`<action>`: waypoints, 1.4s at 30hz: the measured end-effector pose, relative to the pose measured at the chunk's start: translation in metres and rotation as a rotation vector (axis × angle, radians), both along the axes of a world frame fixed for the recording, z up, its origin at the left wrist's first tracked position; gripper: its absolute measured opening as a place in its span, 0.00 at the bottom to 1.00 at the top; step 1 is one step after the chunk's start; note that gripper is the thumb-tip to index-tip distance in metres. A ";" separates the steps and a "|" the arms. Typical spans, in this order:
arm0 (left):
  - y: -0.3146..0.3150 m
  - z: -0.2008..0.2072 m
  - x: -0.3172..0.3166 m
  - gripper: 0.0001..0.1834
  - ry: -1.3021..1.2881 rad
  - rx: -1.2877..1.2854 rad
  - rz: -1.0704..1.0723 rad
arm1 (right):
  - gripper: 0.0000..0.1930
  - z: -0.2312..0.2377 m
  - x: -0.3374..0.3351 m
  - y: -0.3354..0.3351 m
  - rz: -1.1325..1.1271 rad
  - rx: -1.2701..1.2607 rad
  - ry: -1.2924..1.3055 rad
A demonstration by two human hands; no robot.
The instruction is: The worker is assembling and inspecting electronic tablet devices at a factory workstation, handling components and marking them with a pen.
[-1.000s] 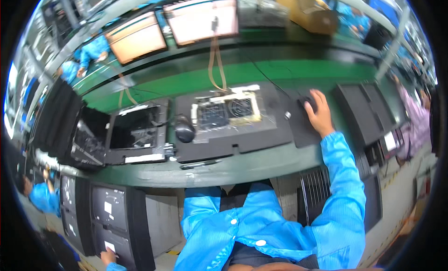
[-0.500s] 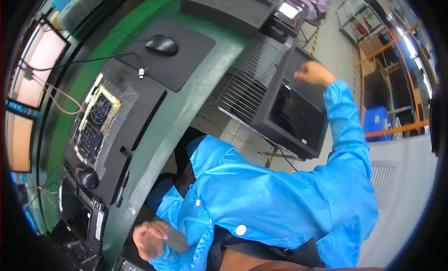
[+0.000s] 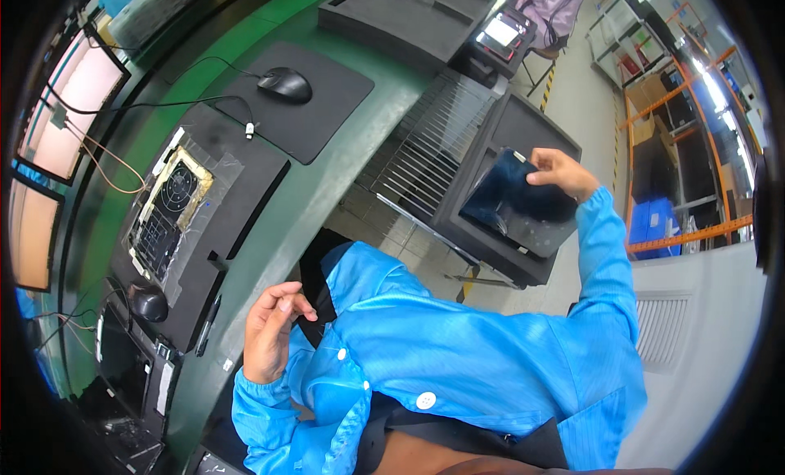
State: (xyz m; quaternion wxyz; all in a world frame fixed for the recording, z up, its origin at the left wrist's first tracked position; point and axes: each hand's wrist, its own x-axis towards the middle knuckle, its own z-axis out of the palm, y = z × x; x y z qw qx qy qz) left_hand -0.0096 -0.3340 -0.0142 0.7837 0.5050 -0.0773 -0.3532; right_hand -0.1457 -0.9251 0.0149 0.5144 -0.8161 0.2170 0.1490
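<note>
My right hand point(image 3: 560, 174) grips a dark glossy flat panel point(image 3: 517, 195) by its upper edge, thumb on the near face. The panel looks like a screen and is tilted above a black foam tray point(image 3: 562, 137), covering most of the tray's recess. My left hand point(image 3: 272, 332) is raised beside the front edge of the green workbench point(image 3: 286, 230), with fingers loosely bent and apart and nothing visible in them. A black foam fixture point(image 3: 249, 181) with a cream-framed inset point(image 3: 176, 189) lies on the bench left of my body.
The foam tray rests on a wire rack cart point(image 3: 425, 148). On the bench are a mouse point(image 3: 284, 85) on a black mat point(image 3: 335, 107), a second mouse point(image 3: 149, 302), a pen point(image 3: 208, 324) and a cable plug point(image 3: 249, 131). Monitors point(image 3: 78, 107) line the left. A blue bin point(image 3: 654, 227) stands far right.
My right hand has taken hold of the glossy panel and raised its edge out of the tray's recess. My left hand has moved up and slightly right.
</note>
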 end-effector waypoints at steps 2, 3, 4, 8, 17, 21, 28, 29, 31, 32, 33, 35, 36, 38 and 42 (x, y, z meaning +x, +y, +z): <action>0.006 -0.003 -0.004 0.18 -0.004 0.022 0.014 | 0.11 0.047 0.003 0.029 0.007 0.157 -0.116; 0.007 -0.005 -0.005 0.18 -0.004 0.014 0.025 | 0.13 0.070 0.010 0.051 -0.019 0.180 -0.167; 0.009 -0.006 -0.005 0.20 -0.012 0.047 -0.021 | 0.13 0.084 0.017 0.058 -0.006 0.174 -0.167; 0.001 -0.001 -0.008 0.35 -0.212 0.183 -0.199 | 0.23 0.105 0.062 0.096 0.287 0.265 -0.281; -0.024 0.006 -0.034 0.10 -0.478 0.187 0.334 | 0.20 0.063 0.242 0.327 0.500 0.534 -0.698; 0.041 0.007 -0.043 0.25 -0.136 -0.107 0.697 | 0.31 0.032 0.299 0.349 0.388 -0.699 -0.642; 0.093 0.012 -0.067 0.24 -0.048 -0.050 0.810 | 0.16 -0.041 0.358 0.332 0.133 0.008 -0.562; 0.095 0.007 -0.069 0.23 -0.049 -0.035 0.760 | 0.13 -0.028 0.349 0.330 0.150 0.274 -0.443; 0.099 -0.020 -0.078 0.22 -0.025 0.009 0.678 | 0.10 0.011 0.320 0.338 0.273 0.637 -0.311; 0.099 -0.033 -0.082 0.21 -0.084 0.083 0.634 | 0.09 0.028 0.301 0.348 0.370 0.732 -0.308; 0.101 -0.037 -0.086 0.21 -0.111 0.135 0.530 | 0.09 0.043 0.285 0.357 0.469 0.787 -0.306; 0.093 -0.038 -0.089 0.22 -0.227 0.152 0.413 | 0.10 0.070 0.256 0.377 0.635 0.740 -0.473; 0.089 -0.033 -0.088 0.22 -0.221 0.149 0.409 | 0.11 0.083 0.244 0.381 0.659 0.742 -0.501; 0.084 -0.025 -0.086 0.23 -0.218 0.071 0.376 | 0.11 0.095 0.227 0.387 0.668 0.839 -0.467; 0.091 -0.027 -0.086 0.25 -0.210 0.112 0.295 | 0.13 0.098 0.213 0.389 0.650 0.746 -0.384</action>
